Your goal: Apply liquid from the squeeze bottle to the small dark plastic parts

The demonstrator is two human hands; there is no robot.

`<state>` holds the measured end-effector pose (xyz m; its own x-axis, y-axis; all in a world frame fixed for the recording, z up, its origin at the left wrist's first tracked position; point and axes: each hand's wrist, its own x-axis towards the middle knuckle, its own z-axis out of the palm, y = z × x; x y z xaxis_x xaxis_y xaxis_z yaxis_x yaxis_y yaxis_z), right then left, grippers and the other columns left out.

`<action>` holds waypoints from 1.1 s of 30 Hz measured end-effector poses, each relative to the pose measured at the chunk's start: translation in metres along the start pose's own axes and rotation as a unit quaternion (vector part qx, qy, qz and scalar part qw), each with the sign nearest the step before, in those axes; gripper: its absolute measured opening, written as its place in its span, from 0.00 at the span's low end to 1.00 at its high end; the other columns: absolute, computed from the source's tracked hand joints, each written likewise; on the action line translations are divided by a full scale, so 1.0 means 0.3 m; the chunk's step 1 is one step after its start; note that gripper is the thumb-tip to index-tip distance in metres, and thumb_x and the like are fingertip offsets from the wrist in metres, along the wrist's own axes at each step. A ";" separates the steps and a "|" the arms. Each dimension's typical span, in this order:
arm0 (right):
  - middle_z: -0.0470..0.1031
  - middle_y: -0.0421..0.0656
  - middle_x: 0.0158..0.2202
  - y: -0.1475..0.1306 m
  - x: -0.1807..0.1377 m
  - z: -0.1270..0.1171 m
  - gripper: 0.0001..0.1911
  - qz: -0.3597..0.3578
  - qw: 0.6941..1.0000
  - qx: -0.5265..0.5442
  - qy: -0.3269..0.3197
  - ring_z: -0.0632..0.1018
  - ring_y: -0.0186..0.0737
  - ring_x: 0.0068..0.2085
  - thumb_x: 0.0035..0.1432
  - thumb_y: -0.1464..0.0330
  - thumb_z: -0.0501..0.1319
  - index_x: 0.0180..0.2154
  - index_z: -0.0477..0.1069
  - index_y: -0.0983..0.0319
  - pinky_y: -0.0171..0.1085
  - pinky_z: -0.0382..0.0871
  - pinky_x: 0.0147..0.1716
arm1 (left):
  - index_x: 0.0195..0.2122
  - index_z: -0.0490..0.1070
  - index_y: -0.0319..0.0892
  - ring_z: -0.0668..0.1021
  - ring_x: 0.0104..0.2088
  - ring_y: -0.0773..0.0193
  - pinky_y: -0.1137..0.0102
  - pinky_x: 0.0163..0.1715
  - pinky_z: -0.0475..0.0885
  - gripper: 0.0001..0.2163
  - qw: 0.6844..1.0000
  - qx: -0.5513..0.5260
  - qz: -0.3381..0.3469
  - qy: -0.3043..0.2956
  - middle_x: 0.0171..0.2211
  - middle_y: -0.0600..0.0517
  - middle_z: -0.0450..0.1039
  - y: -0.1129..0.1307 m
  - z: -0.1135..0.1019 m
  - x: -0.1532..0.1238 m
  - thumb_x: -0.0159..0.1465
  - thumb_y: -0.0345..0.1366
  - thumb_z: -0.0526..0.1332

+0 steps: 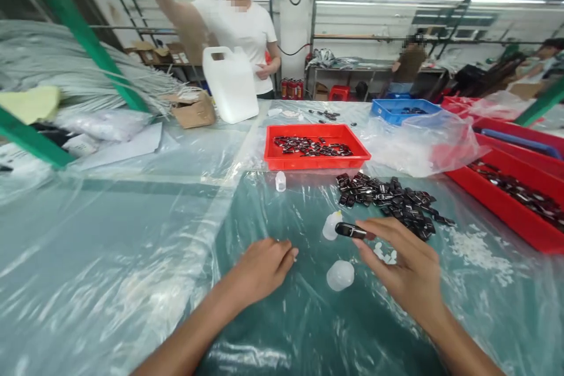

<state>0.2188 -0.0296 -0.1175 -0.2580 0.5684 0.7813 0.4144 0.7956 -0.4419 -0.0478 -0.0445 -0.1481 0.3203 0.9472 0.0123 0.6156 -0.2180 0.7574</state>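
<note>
While our right hand (405,270) pinches one black part (350,230) between thumb and fingertips, we see everything from the head view alone. The part is held above the sheet (132,258), right in front of a small white bottle (330,228), so close that we cannot tell whether they touch. A round white cap (340,275) lies just below, and white bits (386,256) lie beside our fingers.

Our left hand (264,267) rests on the sheet, well left of the part, with its fingers curled under. We cannot tell whether it grips anything.

In our judgement, the hold goes best if we grip only the right end, lightly, and leave the free end bare. The wrist should stay low so the bottle is not knocked over. The left hand would be more help nearer, steadying the bottle.

The part's long axis runs almost level across the picture, dipping slightly towards our fingers. Its free end points left, past the bottle towards our left hand, and its other end is hidden in our grip.

Beyond lie a pile (392,200) of similar parts, a red tray (315,158) with more, and a tiny vial (281,181).
</note>
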 end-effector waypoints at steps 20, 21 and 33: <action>0.78 0.43 0.38 0.170 0.361 -0.157 0.16 0.150 0.945 0.057 -0.285 0.80 0.39 0.35 0.60 0.57 0.70 0.46 0.78 0.60 0.35 0.77 0.34 | 0.44 0.72 0.44 0.81 0.31 0.67 0.71 0.37 0.77 0.09 0.836 -0.361 0.268 0.314 0.32 0.54 0.77 0.417 -0.288 0.272 0.76 0.39 0.53; 0.79 0.44 0.36 0.200 0.346 -0.152 0.18 0.162 0.925 0.068 -0.337 0.81 0.41 0.34 0.58 0.57 0.71 0.45 0.79 0.62 0.35 0.77 0.31 | 0.43 0.72 0.42 0.80 0.29 0.68 0.72 0.34 0.76 0.09 0.853 -0.341 0.261 0.296 0.31 0.54 0.76 0.416 -0.291 0.270 0.75 0.38 0.54; 0.80 0.46 0.40 0.295 0.276 0.038 0.28 0.180 0.857 0.217 -0.432 0.80 0.46 0.42 0.45 0.50 0.75 0.43 0.81 0.63 0.42 0.75 0.43 | 0.54 0.69 0.44 0.78 0.30 0.67 0.73 0.33 0.74 0.11 0.944 -0.223 0.195 0.145 0.28 0.57 0.75 0.423 -0.220 0.238 0.75 0.41 0.56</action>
<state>0.2241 0.0903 -0.0971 -0.8090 0.5873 0.0240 0.2888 0.4326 -0.8541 0.0057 0.0108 -0.0080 0.2087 0.8544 0.4759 0.1057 -0.5035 0.8575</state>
